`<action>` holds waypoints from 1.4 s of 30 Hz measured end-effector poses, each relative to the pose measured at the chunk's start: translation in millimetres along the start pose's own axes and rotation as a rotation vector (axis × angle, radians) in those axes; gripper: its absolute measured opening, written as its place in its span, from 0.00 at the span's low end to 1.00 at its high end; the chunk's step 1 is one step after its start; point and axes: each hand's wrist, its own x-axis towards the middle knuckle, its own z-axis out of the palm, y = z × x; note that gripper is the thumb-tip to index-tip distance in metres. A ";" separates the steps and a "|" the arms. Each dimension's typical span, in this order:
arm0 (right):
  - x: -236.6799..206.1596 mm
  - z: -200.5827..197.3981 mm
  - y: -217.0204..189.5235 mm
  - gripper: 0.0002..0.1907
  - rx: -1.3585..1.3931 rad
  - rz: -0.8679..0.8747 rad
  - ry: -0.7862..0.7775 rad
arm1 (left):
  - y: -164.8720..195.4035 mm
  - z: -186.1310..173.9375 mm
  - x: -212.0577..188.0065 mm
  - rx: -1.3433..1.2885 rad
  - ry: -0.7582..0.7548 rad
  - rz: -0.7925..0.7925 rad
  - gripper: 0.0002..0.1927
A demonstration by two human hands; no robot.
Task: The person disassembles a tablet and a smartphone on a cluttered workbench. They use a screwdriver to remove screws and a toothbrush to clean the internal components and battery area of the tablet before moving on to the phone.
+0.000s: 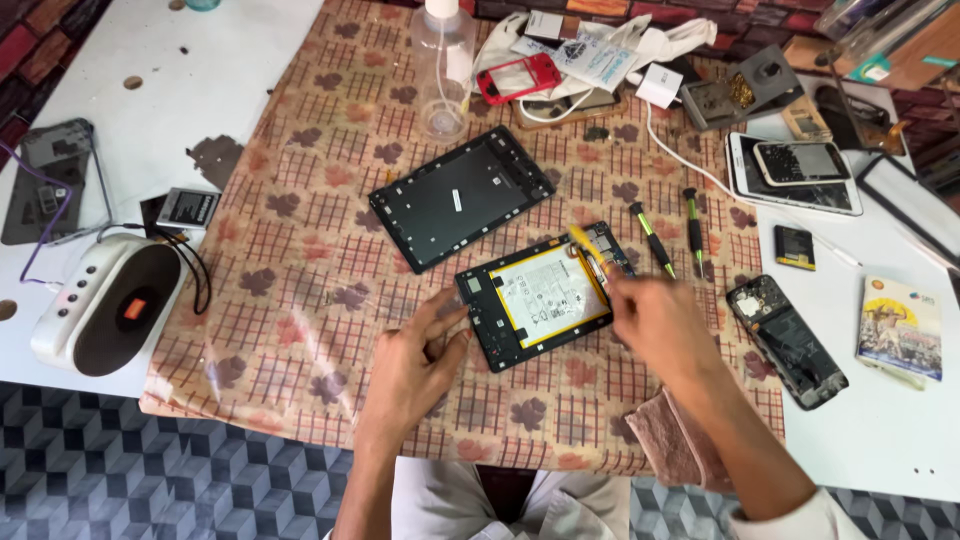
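opened tablet (540, 297), battery side up, at centre of the frame on the patterned cloth (300, 300). left hand (415, 365) just below-left of it, fingers loosely spread, fingertips touching the tablet's left edge. right hand (660, 320) at its right edge, fingers pinched on a yellow tool (585, 243), blurred. separate black tablet frame (460, 195) lying above, two screwdrivers (672, 235) to the right.

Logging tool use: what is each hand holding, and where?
Right hand holds a yellow tool by its lower end; left hand steadies the opened tablet at its edge.
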 end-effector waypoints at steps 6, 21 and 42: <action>-0.6 4.7 1.5 0.11 -0.029 -0.140 0.107 | 3.0 -1.7 -1.7 -0.011 -0.001 -0.037 0.31; -13.0 -4.3 6.8 0.09 -0.012 -0.020 0.158 | -21.9 7.3 1.1 0.012 0.042 0.029 0.31; -9.0 -0.7 12.7 0.10 0.057 0.051 0.024 | -6.0 5.8 5.5 0.062 -0.007 -0.099 0.35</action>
